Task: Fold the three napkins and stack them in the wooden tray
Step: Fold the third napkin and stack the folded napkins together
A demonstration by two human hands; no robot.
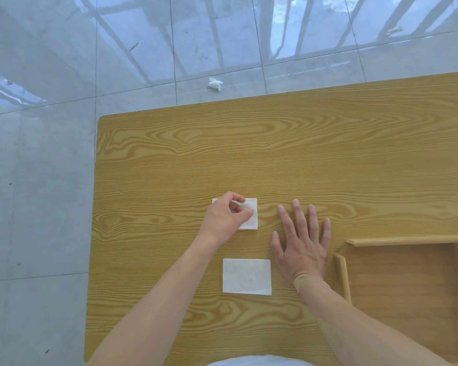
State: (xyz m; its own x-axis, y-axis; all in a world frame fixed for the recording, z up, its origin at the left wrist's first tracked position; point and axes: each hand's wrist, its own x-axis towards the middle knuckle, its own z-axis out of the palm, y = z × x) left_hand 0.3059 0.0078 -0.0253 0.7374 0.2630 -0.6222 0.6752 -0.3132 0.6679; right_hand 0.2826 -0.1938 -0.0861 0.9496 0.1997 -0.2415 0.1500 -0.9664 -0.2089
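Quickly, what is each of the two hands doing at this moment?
Left hand: closed, pinching the far napkin on the table.
Right hand: open, fingers spread, flat on the table, holding nothing.

No legible text, label, brand, number or sign found on any surface in view. Items checked: wooden table [249,154], grain pattern only; wooden tray [407,241], plain; two white napkins, one folded [251,223] and one flat [247,276], both unprinted; tiled floor [50,154], reflections only; crumpled tissue [215,84] on the floor, unmarked.
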